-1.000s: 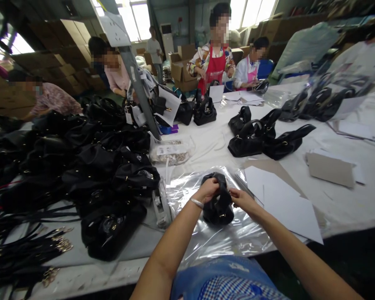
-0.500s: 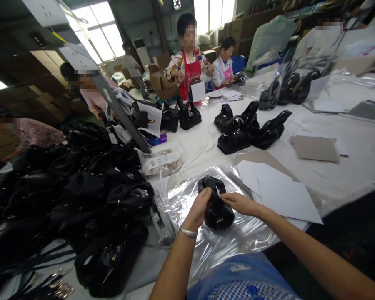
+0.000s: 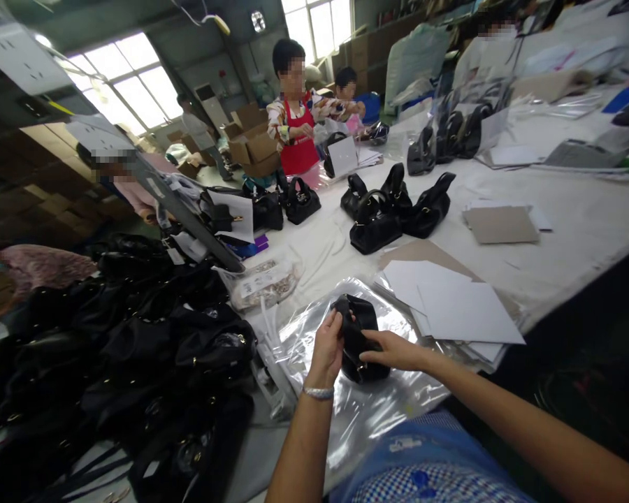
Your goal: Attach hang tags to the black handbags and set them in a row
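A small black handbag (image 3: 367, 316) rests on a stack of clear plastic bags (image 3: 340, 429) at the table's near edge. My left hand (image 3: 327, 349), with a bracelet at its wrist, is closed around the handbag's dark handle on the left. From the right, my right hand (image 3: 397, 349) holds the middle of the handbag, thumb and fingers bent against its black material. The fingertips of that hand are partly hidden. White paper sheets (image 3: 466, 311) and grey-brown card lie just right of the plastic.
Many black handbags (image 3: 131, 349) are heaped on the left. Several finished-looking handbags (image 3: 376, 230) stand ahead, near a clear packet of chain-like pieces (image 3: 265, 285). A grey post (image 3: 189, 213) rises at left. Grey cards (image 3: 500, 225) lie right. A co-worker in a red apron (image 3: 300, 150) stands across.
My right hand has shifted from the handbag's handle area down onto its middle. My left hand keeps its grip on the handle. The camera view has turned slightly.
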Motion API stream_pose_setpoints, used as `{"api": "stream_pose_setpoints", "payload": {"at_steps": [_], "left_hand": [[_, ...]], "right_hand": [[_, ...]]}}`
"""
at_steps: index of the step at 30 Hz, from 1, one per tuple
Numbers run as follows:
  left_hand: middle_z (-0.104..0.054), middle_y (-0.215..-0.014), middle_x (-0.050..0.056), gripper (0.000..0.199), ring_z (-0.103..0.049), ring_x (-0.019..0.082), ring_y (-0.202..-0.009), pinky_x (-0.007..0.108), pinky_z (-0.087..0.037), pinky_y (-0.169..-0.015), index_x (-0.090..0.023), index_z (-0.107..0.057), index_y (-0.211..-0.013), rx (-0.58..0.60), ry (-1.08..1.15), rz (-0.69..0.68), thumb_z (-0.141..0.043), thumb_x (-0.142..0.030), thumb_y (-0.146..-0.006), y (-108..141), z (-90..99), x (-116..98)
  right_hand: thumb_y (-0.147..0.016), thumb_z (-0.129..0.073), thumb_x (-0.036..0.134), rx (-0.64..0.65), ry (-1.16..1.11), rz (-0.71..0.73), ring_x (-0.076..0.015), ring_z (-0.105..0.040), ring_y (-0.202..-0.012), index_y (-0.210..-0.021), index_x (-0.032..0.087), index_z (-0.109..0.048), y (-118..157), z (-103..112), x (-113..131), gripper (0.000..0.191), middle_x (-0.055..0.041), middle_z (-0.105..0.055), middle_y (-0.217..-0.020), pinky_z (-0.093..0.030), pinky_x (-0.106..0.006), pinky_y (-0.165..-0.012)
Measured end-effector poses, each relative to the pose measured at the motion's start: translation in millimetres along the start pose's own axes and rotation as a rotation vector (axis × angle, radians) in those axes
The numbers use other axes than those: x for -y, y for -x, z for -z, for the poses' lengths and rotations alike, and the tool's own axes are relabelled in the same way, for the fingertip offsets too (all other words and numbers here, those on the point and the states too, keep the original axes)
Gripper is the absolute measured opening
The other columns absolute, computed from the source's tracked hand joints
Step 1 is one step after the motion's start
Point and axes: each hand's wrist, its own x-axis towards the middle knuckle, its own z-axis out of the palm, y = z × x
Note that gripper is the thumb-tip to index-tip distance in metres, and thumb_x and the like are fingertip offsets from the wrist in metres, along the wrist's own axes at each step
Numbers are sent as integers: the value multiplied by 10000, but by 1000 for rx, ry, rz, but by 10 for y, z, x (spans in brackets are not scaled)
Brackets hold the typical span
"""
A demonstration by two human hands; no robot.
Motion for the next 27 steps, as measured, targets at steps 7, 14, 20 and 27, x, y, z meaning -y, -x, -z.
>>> {"api": "stream_pose_setpoints", "payload": {"at_steps": [7, 14, 20, 27], "left_hand": [[-740, -934, 94, 791, -681, 236, -953, 321, -507, -877, -139, -481, -1369, -131, -288, 20, -783, -413, -691, 189, -57, -1], [-728, -1055, 117, 720, -674, 267, -1032, 378, -523, -917, -172, -476, -1374, -203, -373, -76, -731, -422, -748, 175, -299, -85], [-652, -1247, 93, 615, -535, 282, -1253, 437, -366, -1109, -250, -489, -1374, -266, -705, -308, -654, -429, -808, 141, -629, -286], [-626, -1291, 34, 544, -589, 273, -1187, 406, -429, -1074, -311, -523, -1330, -403, -856, -484, -595, -491, -821, 237, -1073, -382]], "right_hand": [[-745, -684, 380, -191, -73, -13, -229, -633, -836, -900, 179, -712, 31, -53, -10, 255, -28, -712, -870, -461, -323, -771], [-763, -668, 387, -283, -327, -22, -176, -607, -756, -793, 161, -645, -219, 155, 192, 229, -16, -672, -775, -448, -268, -676], [-746, -706, 447, -213, -490, -2, -133, -551, -679, -732, 169, -614, -284, 576, 530, 294, 14, -611, -691, -406, -238, -623], [-730, -712, 553, -115, -899, 5, -131, -586, -653, -843, 166, -587, -127, 1516, 840, 422, -3, -642, -722, -462, -257, -639]]}}
